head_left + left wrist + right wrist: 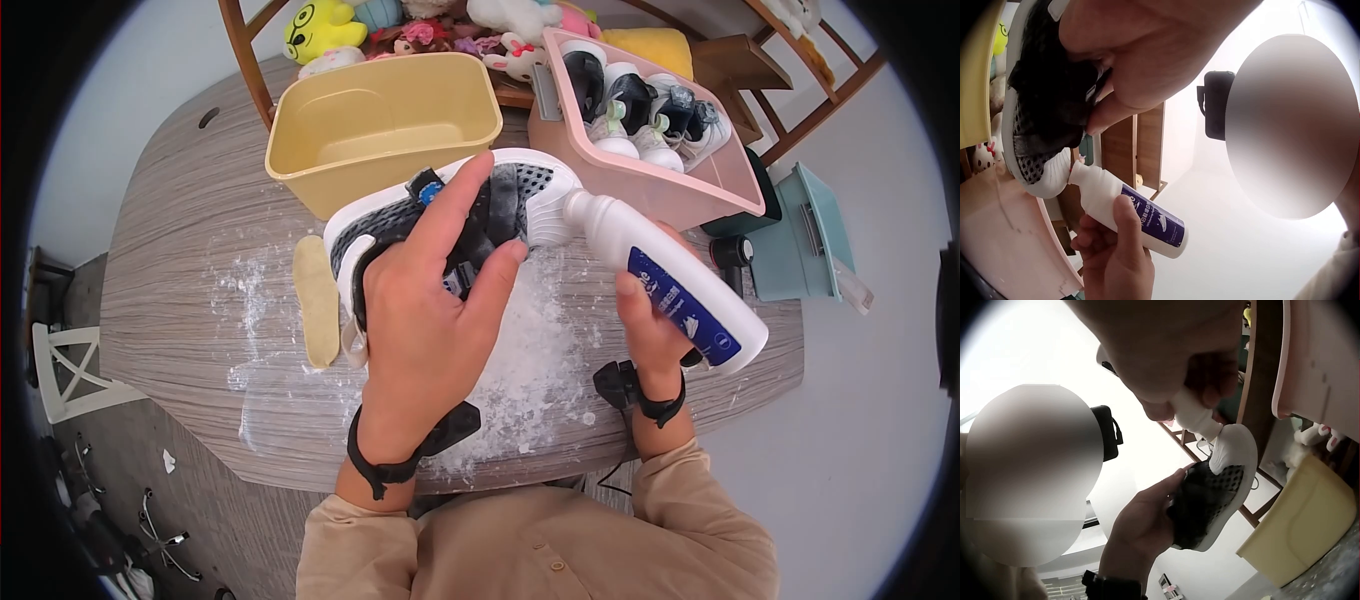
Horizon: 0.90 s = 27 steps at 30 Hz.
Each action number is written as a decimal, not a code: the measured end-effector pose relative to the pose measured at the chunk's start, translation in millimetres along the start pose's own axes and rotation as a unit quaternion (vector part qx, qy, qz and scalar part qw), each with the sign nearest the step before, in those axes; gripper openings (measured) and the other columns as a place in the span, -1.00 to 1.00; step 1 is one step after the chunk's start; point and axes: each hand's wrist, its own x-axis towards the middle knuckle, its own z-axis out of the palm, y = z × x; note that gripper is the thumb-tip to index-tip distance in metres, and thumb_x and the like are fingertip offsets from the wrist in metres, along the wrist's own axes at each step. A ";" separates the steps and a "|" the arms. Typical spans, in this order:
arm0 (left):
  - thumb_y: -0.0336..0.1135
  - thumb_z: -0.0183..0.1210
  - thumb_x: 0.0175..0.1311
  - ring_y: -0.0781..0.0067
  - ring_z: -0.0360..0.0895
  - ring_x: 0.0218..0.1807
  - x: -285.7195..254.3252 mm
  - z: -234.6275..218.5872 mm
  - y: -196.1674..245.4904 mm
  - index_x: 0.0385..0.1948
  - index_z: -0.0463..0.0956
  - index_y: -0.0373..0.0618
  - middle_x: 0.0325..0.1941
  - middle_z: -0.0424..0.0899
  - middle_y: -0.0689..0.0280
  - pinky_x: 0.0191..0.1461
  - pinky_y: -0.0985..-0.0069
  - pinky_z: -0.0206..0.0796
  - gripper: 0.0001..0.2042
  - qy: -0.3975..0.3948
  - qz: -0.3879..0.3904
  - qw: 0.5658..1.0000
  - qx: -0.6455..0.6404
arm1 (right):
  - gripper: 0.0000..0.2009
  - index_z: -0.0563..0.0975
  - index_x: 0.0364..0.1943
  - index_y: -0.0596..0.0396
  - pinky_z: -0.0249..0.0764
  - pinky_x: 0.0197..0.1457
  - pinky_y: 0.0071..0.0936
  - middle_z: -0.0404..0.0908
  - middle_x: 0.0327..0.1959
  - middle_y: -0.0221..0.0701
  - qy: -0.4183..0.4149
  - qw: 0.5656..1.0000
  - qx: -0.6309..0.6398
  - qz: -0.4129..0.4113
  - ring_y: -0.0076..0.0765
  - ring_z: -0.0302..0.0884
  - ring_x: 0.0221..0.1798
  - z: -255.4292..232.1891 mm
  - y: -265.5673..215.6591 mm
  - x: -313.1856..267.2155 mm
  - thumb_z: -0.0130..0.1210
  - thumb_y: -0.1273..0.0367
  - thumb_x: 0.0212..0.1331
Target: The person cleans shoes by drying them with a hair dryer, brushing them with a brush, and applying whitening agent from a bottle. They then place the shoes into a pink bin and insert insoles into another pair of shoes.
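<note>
My left hand (430, 310) holds a black-and-white sneaker (550, 212) above the table, the index finger lying along its upper and the thumb near the opening. Its side is perforated black mesh, and the toe cap is white. In my right hand (652, 340) is a white plastic bottle (618, 232) with a dark blue label picturing a shoe. The bottle tilts, its narrow top right at the toe cap. From the left wrist view, the bottle top (1079, 174) meets the toe cap, and the right thumb (1125, 219) presses along the bottle's side.
On the wood-grain table (180, 330), smeared with white powder, lies a beige insole (317, 300). Behind the sneaker stands a yellow bin (385, 170); a pink bin (690, 195) with several shoes is to its right. Plush toys (325, 35) sit at the back.
</note>
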 end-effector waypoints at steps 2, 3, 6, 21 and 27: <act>-0.62 0.22 0.07 0.60 0.54 -0.12 -0.2 0.1 -0.1 0.15 0.42 -0.27 -0.07 0.63 0.24 0.02 0.62 0.37 -0.50 -0.002 -0.001 1.000 0.003 | -0.49 0.49 0.04 0.20 0.47 -0.03 -0.46 0.60 -0.12 -0.24 -0.014 0.998 -0.052 -0.022 -0.35 0.58 -0.13 -0.7 1.3 -1.0 0.34 0.37 -0.08; -0.62 0.22 0.08 0.60 0.54 -0.12 -0.4 0.3 -0.5 0.15 0.41 -0.27 -0.08 0.63 0.24 0.02 0.62 0.38 -0.49 -0.002 -0.002 1.000 0.002 | -0.49 0.51 0.02 0.15 0.50 -0.08 -0.45 0.62 -0.17 -0.24 -0.013 0.992 -0.106 -0.060 -0.28 0.61 -0.18 -0.2 -1.0 0.5 0.36 0.39 -0.14; -0.62 0.21 0.08 0.61 0.54 -0.12 -0.6 0.9 -0.5 0.16 0.41 -0.26 -0.08 0.63 0.24 0.01 0.63 0.38 -0.49 -0.002 -0.002 1.000 0.005 | -0.47 0.52 0.00 0.12 0.52 -0.12 -0.43 0.63 -0.20 -0.24 -0.042 0.981 -0.156 -0.112 -0.22 0.62 -0.22 0.3 -8.4 5.6 0.38 0.40 -0.18; -0.53 0.25 0.10 0.50 0.60 -0.20 1.7 2.9 -3.3 0.13 0.40 -0.32 -0.17 0.68 0.16 -0.07 0.56 0.40 -0.52 0.034 -0.043 0.992 -0.112 | -0.41 0.41 0.08 0.33 0.43 0.04 -0.45 0.56 -0.06 -0.24 0.062 0.985 0.151 0.062 -0.39 0.52 -0.09 0.5 10.3 -9.2 0.31 0.19 0.06; -0.53 0.25 0.10 0.45 0.61 -0.21 2.1 5.2 -7.6 0.14 0.39 -0.31 -0.19 0.68 0.13 -0.08 0.54 0.40 -0.51 0.034 0.006 0.995 -0.090 | -0.47 0.50 0.01 0.21 0.51 -0.09 -0.43 0.63 -0.17 -0.22 -0.045 0.992 -0.052 -0.110 -0.28 0.62 -0.20 0.1 2.4 -0.1 0.38 0.31 -0.12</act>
